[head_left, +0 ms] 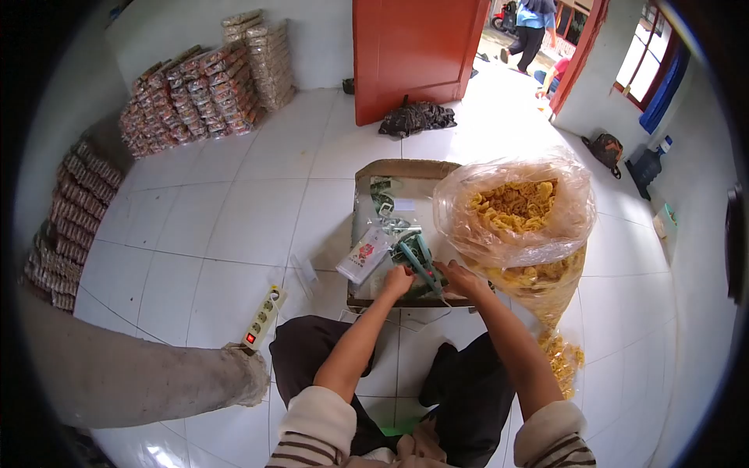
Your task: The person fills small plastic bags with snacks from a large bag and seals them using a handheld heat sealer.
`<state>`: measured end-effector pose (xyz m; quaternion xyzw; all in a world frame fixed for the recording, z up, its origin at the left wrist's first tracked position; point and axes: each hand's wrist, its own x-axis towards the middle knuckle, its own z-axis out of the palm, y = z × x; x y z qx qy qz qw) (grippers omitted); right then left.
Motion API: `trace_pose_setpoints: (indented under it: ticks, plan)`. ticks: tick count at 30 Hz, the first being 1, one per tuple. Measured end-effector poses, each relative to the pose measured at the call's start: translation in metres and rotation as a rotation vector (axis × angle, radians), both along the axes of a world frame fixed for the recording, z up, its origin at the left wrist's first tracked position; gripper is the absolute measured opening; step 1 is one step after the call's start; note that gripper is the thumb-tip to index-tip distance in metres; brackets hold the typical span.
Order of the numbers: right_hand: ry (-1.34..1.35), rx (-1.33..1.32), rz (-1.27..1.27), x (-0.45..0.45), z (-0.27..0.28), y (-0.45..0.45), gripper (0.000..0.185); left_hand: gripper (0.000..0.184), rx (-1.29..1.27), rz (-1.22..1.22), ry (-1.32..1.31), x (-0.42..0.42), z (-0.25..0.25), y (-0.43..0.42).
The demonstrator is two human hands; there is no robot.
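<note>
Rolled striped sleeves (316, 425) are seen nearest. On the low table (406, 167), a teal hand sealer (419, 261) is placed between the left hand (399, 281) and right hand (462, 281); what either grips cannot be told. Bagged packs (187, 101) are stacked by the wall; flat printed packets (363, 257), apparently unfilled, and plentiful loose yellow crackers (515, 207) in a plastic bag (451, 207) are left.

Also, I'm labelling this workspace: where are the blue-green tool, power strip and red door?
Blue-green tool (419, 266), head view: its long arm.
Power strip (264, 317), head view: socketed face.
Red door (417, 58), head view: middle of panel.
</note>
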<state>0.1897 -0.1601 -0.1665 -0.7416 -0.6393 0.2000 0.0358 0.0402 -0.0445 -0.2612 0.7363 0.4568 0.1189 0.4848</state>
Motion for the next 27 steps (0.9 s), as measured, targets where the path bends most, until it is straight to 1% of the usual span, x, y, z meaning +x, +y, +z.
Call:
trace_pose_setpoints:
  ticks: [1, 2, 3, 5, 6, 8, 10, 13, 14, 16, 17, 18, 19, 20, 21, 22, 23, 24, 25, 26, 27]
  plan:
    - [0.015, 0.002, 0.018, 0.001, -0.003, 0.000, 0.075, 0.024, -0.023, 0.043, -0.090, 0.005, -0.010, -0.008]
    - [0.021, -0.006, 0.014, 0.002, -0.006, 0.001, 0.075, 0.025, -0.044, 0.086, -0.183, 0.011, -0.018, -0.014]
    - [0.003, -0.047, 0.033, 0.001, -0.005, 0.003, 0.074, 0.025, -0.050, 0.083, -0.179, 0.016, -0.022, -0.020]
    - [-0.011, -0.091, 0.052, 0.002, -0.005, 0.007, 0.074, 0.024, 0.066, 0.184, -0.113, 0.023, -0.028, -0.027]
    - [-0.022, -0.055, 0.080, 0.003, -0.009, 0.007, 0.072, 0.024, 0.072, 0.181, -0.043, 0.022, -0.011, -0.030]
    - [-0.027, -0.023, 0.110, 0.006, -0.016, 0.006, 0.069, 0.024, 0.101, 0.200, -0.003, 0.023, 0.014, -0.036]
    - [-0.053, 0.006, 0.122, 0.006, -0.014, 0.007, 0.058, 0.025, 0.137, 0.222, 0.037, 0.023, 0.011, -0.036]
    - [0.004, -0.029, 0.118, 0.008, -0.006, 0.005, 0.059, 0.023, 0.179, 0.208, 0.054, 0.024, 0.014, -0.036]
    - [0.009, -0.030, 0.118, 0.007, -0.006, 0.005, 0.059, 0.024, 0.193, 0.244, 0.074, 0.025, 0.016, -0.038]
    - [0.072, 0.117, 0.120, 0.010, -0.012, 0.003, 0.053, 0.025, 0.203, 0.281, 0.095, 0.028, 0.027, -0.042]
    - [0.073, 0.114, 0.121, 0.010, -0.016, 0.005, 0.053, 0.028, 0.140, 0.272, 0.070, 0.031, 0.033, -0.043]
    - [0.171, 0.242, 0.027, 0.008, -0.023, 0.007, 0.053, 0.031, 0.076, 0.262, 0.047, 0.033, 0.029, -0.045]
    - [0.268, 0.368, -0.066, 0.007, -0.030, 0.009, 0.053, 0.031, 0.071, 0.263, 0.047, 0.036, 0.020, -0.046]
    - [0.266, 0.363, -0.063, 0.008, -0.037, 0.011, 0.053, 0.033, 0.094, 0.288, -0.023, 0.039, 0.014, -0.046]
    - [0.418, 0.311, -0.222, 0.009, -0.043, 0.016, 0.050, 0.034, 0.120, 0.312, -0.093, 0.042, 0.011, -0.046]
    - [0.568, 0.257, -0.380, 0.009, -0.046, 0.020, 0.048, 0.034, 0.120, 0.314, -0.094, 0.046, 0.008, -0.047]
    - [0.568, 0.259, -0.378, 0.010, -0.053, 0.024, 0.048, 0.035, 0.066, 0.247, -0.038, 0.048, 0.006, -0.046]
    - [0.575, 0.187, -0.377, 0.017, -0.070, 0.029, 0.041, 0.036, 0.015, 0.183, 0.015, 0.051, 0.008, -0.044]
    - [0.582, 0.115, -0.374, 0.018, -0.072, 0.034, 0.035, 0.036, 0.020, 0.189, 0.013, 0.051, 0.011, -0.044]
    - [0.584, 0.118, -0.366, 0.017, -0.074, 0.038, 0.035, 0.035, 0.054, 0.258, -0.063, 0.048, 0.013, -0.047]
    - [0.629, 0.101, -0.450, 0.009, -0.065, 0.044, 0.028, 0.035, 0.091, 0.326, -0.138, 0.044, 0.015, -0.050]
